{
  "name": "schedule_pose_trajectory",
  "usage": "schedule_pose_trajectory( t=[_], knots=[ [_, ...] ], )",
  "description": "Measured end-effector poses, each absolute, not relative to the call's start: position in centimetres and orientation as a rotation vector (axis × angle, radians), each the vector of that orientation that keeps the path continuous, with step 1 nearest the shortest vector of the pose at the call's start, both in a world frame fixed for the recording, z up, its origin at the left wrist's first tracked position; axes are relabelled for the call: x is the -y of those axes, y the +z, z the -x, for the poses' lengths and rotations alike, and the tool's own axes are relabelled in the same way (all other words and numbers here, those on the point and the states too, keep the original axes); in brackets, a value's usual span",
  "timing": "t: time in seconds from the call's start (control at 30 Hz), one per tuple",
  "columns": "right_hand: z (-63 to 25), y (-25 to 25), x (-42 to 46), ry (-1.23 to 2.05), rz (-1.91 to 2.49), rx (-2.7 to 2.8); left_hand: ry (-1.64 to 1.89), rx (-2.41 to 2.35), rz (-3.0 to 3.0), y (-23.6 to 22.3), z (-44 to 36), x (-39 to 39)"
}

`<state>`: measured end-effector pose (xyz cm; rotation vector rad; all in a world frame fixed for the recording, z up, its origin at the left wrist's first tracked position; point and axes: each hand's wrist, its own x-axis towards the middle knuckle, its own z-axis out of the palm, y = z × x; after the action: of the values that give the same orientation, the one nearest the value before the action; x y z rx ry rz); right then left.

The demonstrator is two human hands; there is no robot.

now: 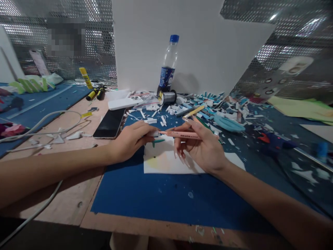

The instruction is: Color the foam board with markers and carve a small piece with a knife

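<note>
Peach-coloured pen (186, 135) in the right hand (206, 149)

Fingers clamp the pen above white paper (158, 165), tip toward the left hand (131, 140), which pinches a small white piece (155, 133). A black phone (109, 123) lies just beyond the left wrist.

The single view looks out from the person's head, facing forward and angled down over the tabletop (70, 196), near enough that the left forearm (65, 159) and right forearm (260, 194) run in from the lower sides toward the left hand (131, 139) and right hand (208, 147) around mid-view. It takes in a wide sweep, from the tabletop's near edge up to the white board (145, 45) standing behind.
</note>
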<state>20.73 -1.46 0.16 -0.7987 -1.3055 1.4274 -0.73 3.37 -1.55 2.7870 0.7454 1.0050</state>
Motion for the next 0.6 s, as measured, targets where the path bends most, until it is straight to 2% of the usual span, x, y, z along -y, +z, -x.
schedule_pose_trajectory(
  t=[0.3,0.6],
  knots=[
    [-20.7,0.7,1.3,1.249,1.01,1.243,0.869,-0.851,-2.771,-1.9,0.7,-3.3],
    [-21.2,-0.1,1.0,1.42,1.144,1.316,0.677,-1.218,-2.735,-2.9,0.3,-3.9]
  ],
)
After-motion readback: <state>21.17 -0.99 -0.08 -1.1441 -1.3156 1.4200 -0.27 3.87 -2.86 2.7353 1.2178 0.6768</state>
